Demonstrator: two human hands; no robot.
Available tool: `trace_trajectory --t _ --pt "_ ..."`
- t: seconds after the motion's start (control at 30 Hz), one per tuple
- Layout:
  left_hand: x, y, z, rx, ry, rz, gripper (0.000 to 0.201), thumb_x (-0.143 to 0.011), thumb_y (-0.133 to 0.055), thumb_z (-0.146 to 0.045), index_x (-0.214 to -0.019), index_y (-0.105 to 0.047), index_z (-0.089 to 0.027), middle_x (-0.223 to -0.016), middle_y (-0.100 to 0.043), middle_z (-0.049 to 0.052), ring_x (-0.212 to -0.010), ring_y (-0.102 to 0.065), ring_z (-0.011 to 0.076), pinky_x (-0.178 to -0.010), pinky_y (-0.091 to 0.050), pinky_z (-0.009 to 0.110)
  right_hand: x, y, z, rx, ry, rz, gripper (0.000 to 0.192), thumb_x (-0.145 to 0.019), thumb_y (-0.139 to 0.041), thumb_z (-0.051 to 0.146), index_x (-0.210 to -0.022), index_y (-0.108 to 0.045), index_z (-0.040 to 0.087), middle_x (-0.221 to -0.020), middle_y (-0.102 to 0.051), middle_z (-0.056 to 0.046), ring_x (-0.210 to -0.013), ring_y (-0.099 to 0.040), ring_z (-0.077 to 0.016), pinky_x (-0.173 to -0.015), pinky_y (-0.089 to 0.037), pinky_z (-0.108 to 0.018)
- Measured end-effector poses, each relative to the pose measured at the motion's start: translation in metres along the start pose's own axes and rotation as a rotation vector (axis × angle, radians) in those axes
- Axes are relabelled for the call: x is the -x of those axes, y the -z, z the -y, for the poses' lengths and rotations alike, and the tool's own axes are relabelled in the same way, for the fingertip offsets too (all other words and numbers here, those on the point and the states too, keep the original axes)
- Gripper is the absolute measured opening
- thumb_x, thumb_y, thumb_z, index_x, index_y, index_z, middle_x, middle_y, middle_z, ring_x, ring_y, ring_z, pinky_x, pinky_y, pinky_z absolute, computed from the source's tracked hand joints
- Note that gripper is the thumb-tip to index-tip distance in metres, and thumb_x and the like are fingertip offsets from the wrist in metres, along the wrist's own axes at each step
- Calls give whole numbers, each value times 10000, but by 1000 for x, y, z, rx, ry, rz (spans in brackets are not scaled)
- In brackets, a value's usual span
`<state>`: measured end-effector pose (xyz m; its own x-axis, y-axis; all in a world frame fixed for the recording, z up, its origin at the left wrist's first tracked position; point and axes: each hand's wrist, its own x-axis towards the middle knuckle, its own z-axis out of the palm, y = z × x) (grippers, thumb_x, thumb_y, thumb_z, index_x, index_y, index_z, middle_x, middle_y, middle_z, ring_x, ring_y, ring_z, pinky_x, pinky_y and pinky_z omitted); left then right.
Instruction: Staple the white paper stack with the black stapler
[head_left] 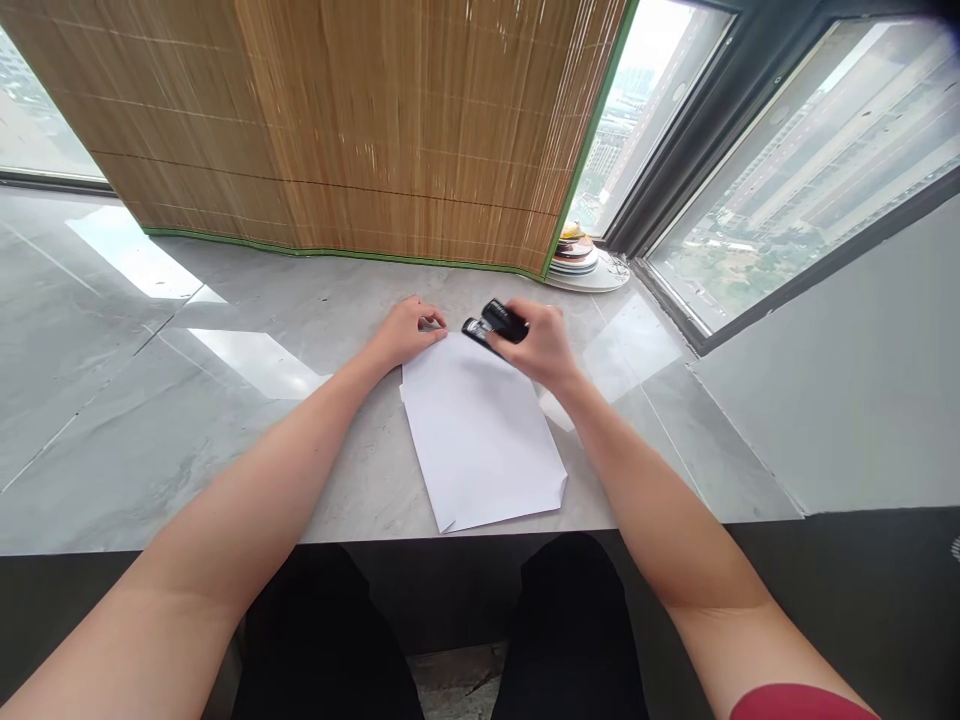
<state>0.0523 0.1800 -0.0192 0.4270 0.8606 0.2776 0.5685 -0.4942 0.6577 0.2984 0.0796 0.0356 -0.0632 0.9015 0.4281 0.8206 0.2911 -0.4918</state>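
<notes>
**Stapler at the top corner of a paper stack**

Head view: the right hand [541, 345] is clenched around a small black plastic stapler [496, 324], fingers wrapped over its top and the thumb side toward the body. The stapler's nose sticks out past the fingertips to the left and sits at the far edge of a thin stack of white paper sheets [480, 435], near the stack's far left corner. Whether its mouth is already around the sheets cannot be told.

The left hand [409, 328] lies just left of the stapler's nose, palm down, fingers curled and pressing on that same far corner of the paper. It grips nothing; the fingertips only rest on the sheets and the surface beside them. The two hands are close together, with a small gap between the left fingertips and the stapler.

The paper lies flat and slightly skewed on a grey marble-patterned stone ledge [150, 400], its near edge close to the ledge's front rim.

Beyond the fingers hangs a brown bamboo roller blind with green trim [375, 130]. Past the right hand, in the window corner, stands a small stack of round plates [581, 262].
</notes>
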Motion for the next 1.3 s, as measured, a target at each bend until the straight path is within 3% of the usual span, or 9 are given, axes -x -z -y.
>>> trace_trajectory --t 0.17,0.4,0.6,0.7,0.8,0.97,1.1,1.23,1.3 --pt "-1 0 3 22 -23 -21 241 -817 -767 -400 -982 -820 -232 -1036 -689 57 -818 -627 174 -865 -542 338 5 -25 21 -102 49 153 256 -862 -668 433 -782 -527 235 -730 -594 -5 -726 -507 -181 -677 -359 -312" --pt "0 2 -3 43 14 -18 247 -824 -742 -371 -1027 -780 -236 -1033 -710 52 -822 -606 175 -849 -531 327 3 -25 20 -148 3 370 218 -847 -645 401 -788 -502 248 -783 -647 0 -742 -555 -191 -663 -368 -309" --pt "0 5 -5 118 65 -70 245 -932 -635 -405 -1080 -732 -235 -960 -714 45 -832 -604 185 -816 -510 319 -6 -26 8 -76 -101 375 139 -812 -638 308 -851 -515 255 -858 -685 -20 -785 -600 -219 -670 -412 -319" --pt "1 7 -6 132 78 -74 231 -942 -631 -415 -1060 -722 -238 -960 -718 44 -840 -601 186 -814 -504 319 -11 -8 -20 -23 -130 367 143 -792 -654 295 -874 -547 249 -880 -695 -32 -802 -615 -224 -675 -437 -323" --pt "2 7 -6 138 96 -68 222 -944 -627 -424 -1028 -720 -240 -970 -725 48 -845 -603 188 -814 -505 321 -9 25 -56 -18 -193 389 187 -778 -692 327 -926 -613 245 -912 -720 -43 -804 -638 -227 -652 -464 -320" --pt "1 5 -2 145 86 -83 226 -934 -614 -437 -978 -718 -241 -951 -725 43 -848 -604 193 -806 -498 319 -1 73 -94 -59 -452 432 233 -742 -769 386 -868 -630 248 -767 -687 -38 -646 -591 -202 -503 -391 -307" --pt "1 4 1 153 80 -84 236 -933 -609 -452 -977 -715 -246 -949 -722 40 -840 -602 187 -787 -485 311 2 79 -92 -68 -561 414 303 -718 -825 415 -833 -599 250 -721 -629 -16 -608 -540 -180 -475 -344 -302" --pt "0 4 1 186 75 -77 225 -934 -594 -448 -960 -693 -247 -933 -709 37 -847 -596 189 -781 -476 311 3 85 -96 -171 -541 440 419 -702 -887 539 -831 -614 248 -722 -615 -16 -607 -522 -175 -481 -327 -312" --pt "-1 5 -1 215 87 -88 216 -944 -569 -433 -864 -636 -244 -840 -660 20 -794 -565 181 -745 -457 309 5 89 -110 -298 -522 261 461 -728 -861 617 -776 -583 252 -683 -575 -10 -600 -497 -173 -497 -333 -322"
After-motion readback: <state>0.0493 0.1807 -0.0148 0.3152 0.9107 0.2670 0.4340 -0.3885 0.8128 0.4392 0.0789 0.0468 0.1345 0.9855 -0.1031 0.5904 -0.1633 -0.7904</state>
